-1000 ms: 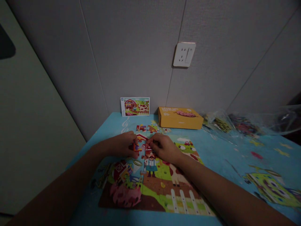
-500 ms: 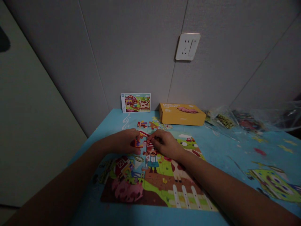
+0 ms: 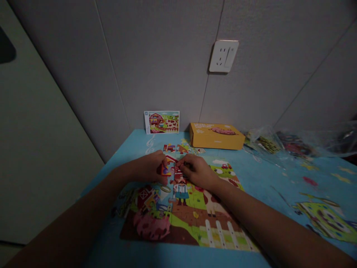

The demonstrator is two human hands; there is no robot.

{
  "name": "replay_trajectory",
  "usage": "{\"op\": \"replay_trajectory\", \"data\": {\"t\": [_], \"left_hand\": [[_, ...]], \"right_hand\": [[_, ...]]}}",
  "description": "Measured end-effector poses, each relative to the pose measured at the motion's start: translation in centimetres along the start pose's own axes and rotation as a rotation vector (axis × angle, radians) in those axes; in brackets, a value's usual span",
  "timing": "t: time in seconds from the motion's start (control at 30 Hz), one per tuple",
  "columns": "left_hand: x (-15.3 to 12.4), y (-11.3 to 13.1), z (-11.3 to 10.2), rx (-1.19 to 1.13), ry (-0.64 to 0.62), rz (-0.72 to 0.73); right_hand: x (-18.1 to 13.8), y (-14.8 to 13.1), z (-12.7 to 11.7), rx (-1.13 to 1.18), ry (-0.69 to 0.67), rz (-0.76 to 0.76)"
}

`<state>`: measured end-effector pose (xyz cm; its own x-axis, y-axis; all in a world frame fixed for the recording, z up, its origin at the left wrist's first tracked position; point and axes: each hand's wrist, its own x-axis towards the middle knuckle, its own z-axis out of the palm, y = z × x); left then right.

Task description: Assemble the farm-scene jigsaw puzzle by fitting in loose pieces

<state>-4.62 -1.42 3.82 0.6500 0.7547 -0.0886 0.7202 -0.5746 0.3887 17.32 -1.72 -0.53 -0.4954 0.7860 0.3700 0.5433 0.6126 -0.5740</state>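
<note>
A partly joined farm-scene jigsaw puzzle (image 3: pixel 185 212) lies on the blue table, showing a farmer, a cow, a pig and a white fence. At its upper left, my left hand (image 3: pixel 152 166) curls thumb and fingers around a puzzle piece (image 3: pixel 166 171) with red, yellow and purple on it. Opposite, my right hand (image 3: pixel 198 172) has its fingers bent in a pinch at a red-roof puzzle piece (image 3: pixel 171 159), just above the farmer's head. The two pieces lie close together; whether they are joined I cannot tell. My right hand hides part of the puzzle's upper middle.
Several loose puzzle pieces (image 3: pixel 182 149) lie beyond my hands. A picture card (image 3: pixel 163 122) leans on the wall beside a yellow box (image 3: pixel 217 136). Clear plastic bags (image 3: pixel 267 143) of pieces are at the right. The tabletop (image 3: pixel 251 193) has printed cartoon figures.
The left hand's fingers have shifted slightly, and more of its puzzle piece shows. The right hand stays nearly still at the red-roof piece. The whole view has moved a little.
</note>
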Motion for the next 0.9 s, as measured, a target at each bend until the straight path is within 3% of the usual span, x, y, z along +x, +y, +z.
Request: {"op": "replay_trajectory", "data": {"t": [0.3,0.53,0.9], "left_hand": [[0.22,-0.02,-0.01,-0.012,0.036,0.016],[0.21,0.45,-0.32,0.029,0.155,0.208],[0.39,0.24,-0.05,0.049,0.323,0.273]], "right_hand": [[-0.02,-0.04,0.02,0.002,0.008,0.003],[0.04,-0.18,0.01,-0.01,0.0,0.0],[-0.04,0.01,-0.02,-0.007,-0.003,-0.009]]}}
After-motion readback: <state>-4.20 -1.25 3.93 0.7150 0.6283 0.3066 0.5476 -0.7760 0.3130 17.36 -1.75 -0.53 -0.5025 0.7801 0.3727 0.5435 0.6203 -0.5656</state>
